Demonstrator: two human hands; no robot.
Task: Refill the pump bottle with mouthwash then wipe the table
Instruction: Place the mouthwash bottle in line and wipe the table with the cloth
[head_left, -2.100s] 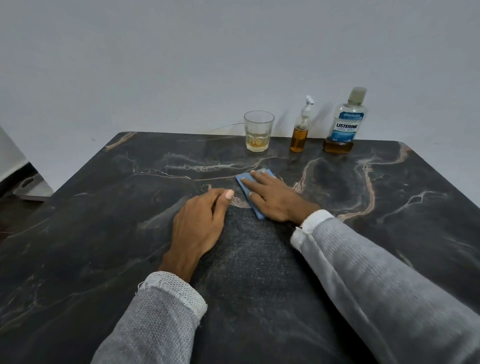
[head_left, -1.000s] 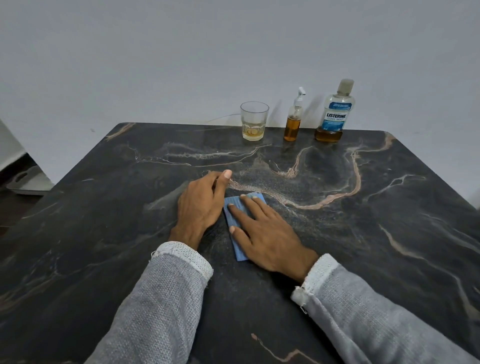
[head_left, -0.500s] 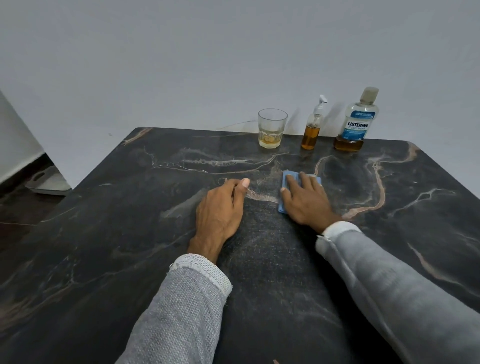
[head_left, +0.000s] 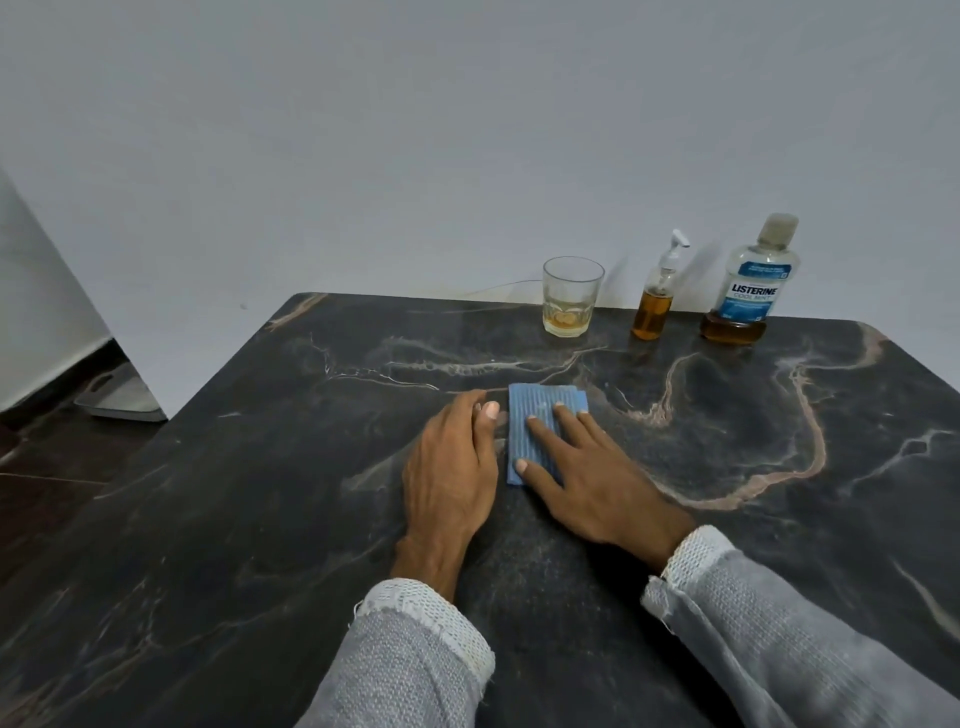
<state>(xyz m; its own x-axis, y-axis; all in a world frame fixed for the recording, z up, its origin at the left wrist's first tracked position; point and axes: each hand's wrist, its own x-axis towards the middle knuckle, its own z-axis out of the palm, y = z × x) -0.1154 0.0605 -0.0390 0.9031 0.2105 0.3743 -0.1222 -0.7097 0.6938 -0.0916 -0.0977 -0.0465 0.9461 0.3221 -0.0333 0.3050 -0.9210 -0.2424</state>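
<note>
A folded blue cloth (head_left: 535, 413) lies flat on the dark marble table (head_left: 260, 519) near its middle. My right hand (head_left: 592, 483) presses on the cloth with straight, spread fingers. My left hand (head_left: 449, 475) rests palm down on the table just left of the cloth, its thumb close to the cloth's edge. At the back edge stand a small pump bottle (head_left: 655, 299) partly full of amber liquid and a capped Listerine mouthwash bottle (head_left: 750, 283) with a little amber liquid at its bottom.
A clear glass (head_left: 571, 297) holding a bit of amber liquid stands left of the pump bottle. A grey wall rises right behind the table. On the floor at the far left lies a flat grey object (head_left: 122, 397).
My right hand has slid the blue cloth to the left and slightly toward me, up beside my left hand. My left hand stays in place.
</note>
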